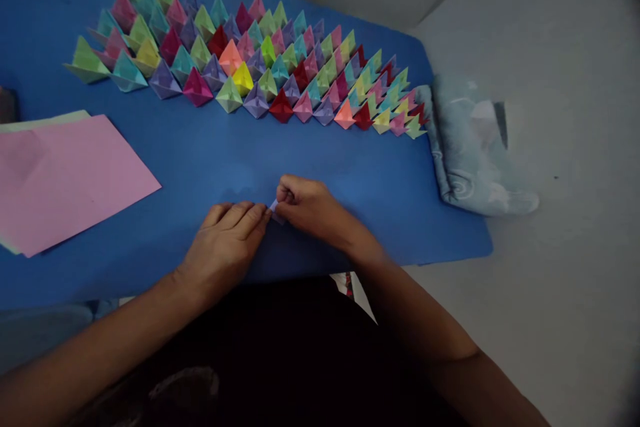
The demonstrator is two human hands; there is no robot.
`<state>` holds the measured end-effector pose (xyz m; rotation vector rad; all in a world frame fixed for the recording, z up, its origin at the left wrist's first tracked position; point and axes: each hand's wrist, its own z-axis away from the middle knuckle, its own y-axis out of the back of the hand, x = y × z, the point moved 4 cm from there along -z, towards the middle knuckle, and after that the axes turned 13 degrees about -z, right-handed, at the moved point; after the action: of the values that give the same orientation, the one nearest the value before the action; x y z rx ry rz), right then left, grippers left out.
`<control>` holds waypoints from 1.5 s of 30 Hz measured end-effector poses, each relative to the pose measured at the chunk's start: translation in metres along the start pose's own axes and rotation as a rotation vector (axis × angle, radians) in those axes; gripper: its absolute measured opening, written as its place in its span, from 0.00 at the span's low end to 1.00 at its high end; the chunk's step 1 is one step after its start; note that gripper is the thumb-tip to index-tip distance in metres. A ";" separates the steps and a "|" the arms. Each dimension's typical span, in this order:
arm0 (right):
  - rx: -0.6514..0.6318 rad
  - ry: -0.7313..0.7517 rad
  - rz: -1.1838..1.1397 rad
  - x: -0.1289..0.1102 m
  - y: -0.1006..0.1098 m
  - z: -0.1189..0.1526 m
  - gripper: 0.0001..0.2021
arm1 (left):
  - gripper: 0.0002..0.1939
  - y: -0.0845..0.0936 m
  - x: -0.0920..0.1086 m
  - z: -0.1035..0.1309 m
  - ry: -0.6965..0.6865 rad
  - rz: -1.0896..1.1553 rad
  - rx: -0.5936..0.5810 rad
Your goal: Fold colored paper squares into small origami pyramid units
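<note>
A small piece of folded purple paper (275, 207) lies between my two hands near the front edge of the blue table (320, 163). My left hand (231, 233) rests palm down, its fingers together and their tips on the paper's left end. Curled into a pinch, my right hand (306, 205) grips the paper's right side. Much of the paper is hidden by my fingers.
Rows of several colourful folded paper boats (231, 95) stand along the back of the table. Pink sheets (95, 173) lie at the left, over pale green ones. A folded grey-blue cloth (465, 147) sits at the right end, beside the wall.
</note>
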<state>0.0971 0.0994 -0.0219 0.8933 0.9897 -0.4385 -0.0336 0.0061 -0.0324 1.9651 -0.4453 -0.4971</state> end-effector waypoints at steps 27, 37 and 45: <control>-0.075 0.050 -0.010 -0.007 -0.001 -0.004 0.09 | 0.18 -0.002 -0.003 0.006 0.008 0.023 0.014; 0.352 -0.038 -0.741 0.042 0.011 0.040 0.07 | 0.16 -0.011 -0.026 -0.062 -0.079 0.171 -0.503; 0.319 -0.010 -0.838 0.045 0.012 0.040 0.07 | 0.20 -0.025 -0.031 -0.098 0.012 0.200 -0.881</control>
<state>0.1491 0.0769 -0.0455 0.7179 1.2847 -1.3364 -0.0059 0.1059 -0.0113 1.0642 -0.3283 -0.4468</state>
